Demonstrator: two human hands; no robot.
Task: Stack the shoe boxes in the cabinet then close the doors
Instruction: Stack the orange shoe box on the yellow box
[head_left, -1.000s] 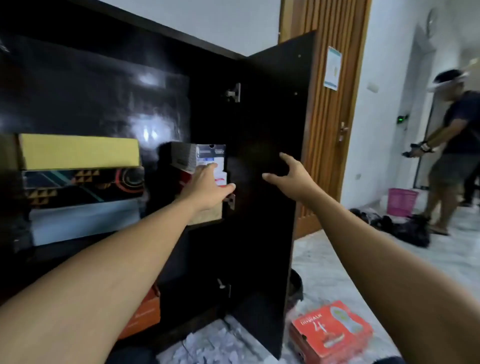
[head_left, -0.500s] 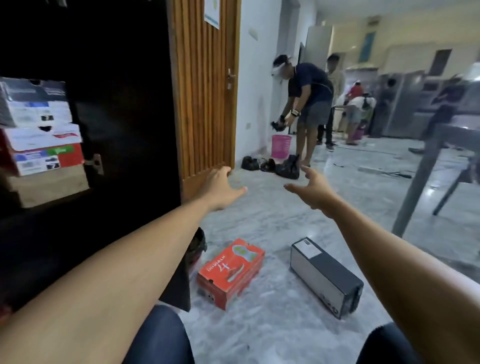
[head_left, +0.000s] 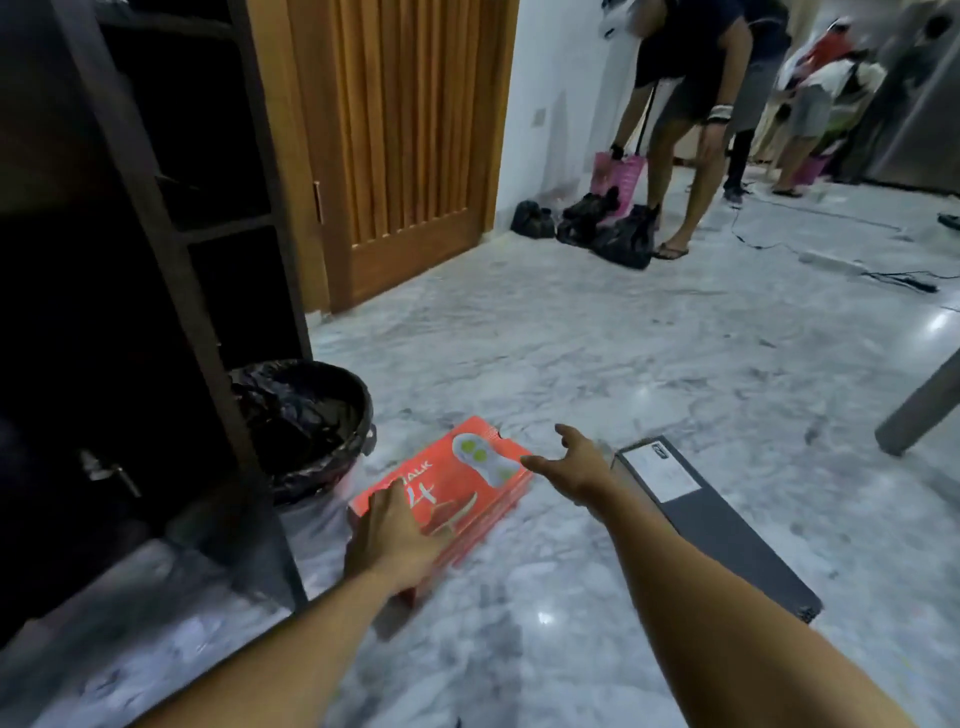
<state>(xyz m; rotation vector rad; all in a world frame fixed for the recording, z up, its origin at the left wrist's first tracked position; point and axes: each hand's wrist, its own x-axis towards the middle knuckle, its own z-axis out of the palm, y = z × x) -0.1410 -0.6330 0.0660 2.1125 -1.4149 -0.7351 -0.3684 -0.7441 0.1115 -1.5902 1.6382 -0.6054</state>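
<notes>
While lying flat on the grey marble floor (head_left: 649, 364), just right of the open dark wooden cabinet door (head_left: 171, 332), the red-orange cardboard shoe box (head_left: 462, 486) with a printed shoe sole on its lid carried the left hand (head_left: 397, 540) pressed palm-down on its near left corner, fingers spread, not closed in a grip. Right hand (head_left: 574, 467) hovering at the far right corner, fingers spread wide, holding nothing. Just right, a long dark grey cardboard shoe box (head_left: 727, 535) with a white label. Far left of the red box, a round black bin (head_left: 306, 415) lined with a black bag, beside the cabinet.
</notes>
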